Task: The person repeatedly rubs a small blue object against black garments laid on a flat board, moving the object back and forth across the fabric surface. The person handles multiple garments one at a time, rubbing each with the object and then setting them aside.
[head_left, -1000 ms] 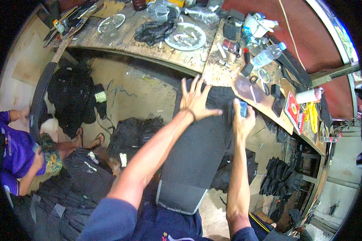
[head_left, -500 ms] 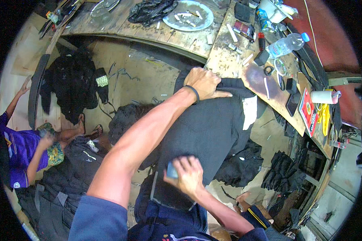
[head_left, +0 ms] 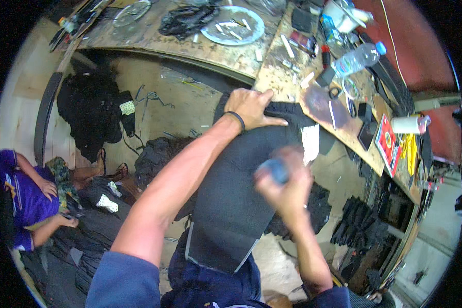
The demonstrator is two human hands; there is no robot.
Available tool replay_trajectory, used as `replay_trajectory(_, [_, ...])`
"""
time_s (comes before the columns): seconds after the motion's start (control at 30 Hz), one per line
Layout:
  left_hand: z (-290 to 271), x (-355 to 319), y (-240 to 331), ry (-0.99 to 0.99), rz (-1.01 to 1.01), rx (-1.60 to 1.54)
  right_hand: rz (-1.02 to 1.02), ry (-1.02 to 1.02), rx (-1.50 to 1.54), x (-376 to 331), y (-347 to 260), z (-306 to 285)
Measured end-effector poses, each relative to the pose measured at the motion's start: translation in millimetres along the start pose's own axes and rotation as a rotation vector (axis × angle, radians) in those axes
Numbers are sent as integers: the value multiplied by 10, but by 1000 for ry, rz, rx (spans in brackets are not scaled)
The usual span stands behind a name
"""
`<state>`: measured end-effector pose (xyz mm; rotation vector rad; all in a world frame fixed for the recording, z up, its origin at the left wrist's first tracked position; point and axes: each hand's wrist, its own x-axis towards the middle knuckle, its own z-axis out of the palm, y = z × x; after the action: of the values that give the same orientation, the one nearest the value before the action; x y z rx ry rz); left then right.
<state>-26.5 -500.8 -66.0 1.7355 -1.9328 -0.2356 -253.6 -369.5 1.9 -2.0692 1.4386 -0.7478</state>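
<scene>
From the head view I see my left hand point(head_left: 250, 107) staying pressed flat, fingers open, on the dark garment point(head_left: 241, 190) draped off the surface point(head_left: 272, 77), while my right hand point(head_left: 285, 184), closed around a small blue object point(head_left: 275, 169), has moved up the cloth since half a second ago.

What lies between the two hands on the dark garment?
In the head view, only the flat dark garment lies between the left hand, pressed at its top edge, and the blurred right hand holding a small blue object.

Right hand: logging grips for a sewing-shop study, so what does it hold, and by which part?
The right hand grips a small blue object, fingers around its lower part; motion blur hides what it is.
</scene>
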Motion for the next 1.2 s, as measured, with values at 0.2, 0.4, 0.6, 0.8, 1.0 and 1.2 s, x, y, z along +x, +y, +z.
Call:
replay_trajectory(0.2, [-119, -144, -102, 536, -159, 76, 524, -108, -18, 958, 1074, -75])
replay_trajectory(0.4, [-128, -905, -412, 70, -824, -420, 554, 48, -97, 83, -49, -360])
replay_trajectory(0.6, [-166, -1362, -276, 209, -667, -237, 426, -67, -70, -599, 62, -280])
replay_trajectory(0.8, [-959, -3773, 298, -187, -526, -388, 269, -79, 43, -1997, -187, -469])
replay_trajectory(1.0, [-1228, -4373, 621, 72, -530, -245, 500, -314, -24, -2642, -183, -420])
replay_trajectory(1.2, [-1244, -3072, 870, -223, 78, 3, 473, -387, -46, -2538, -161, -450])
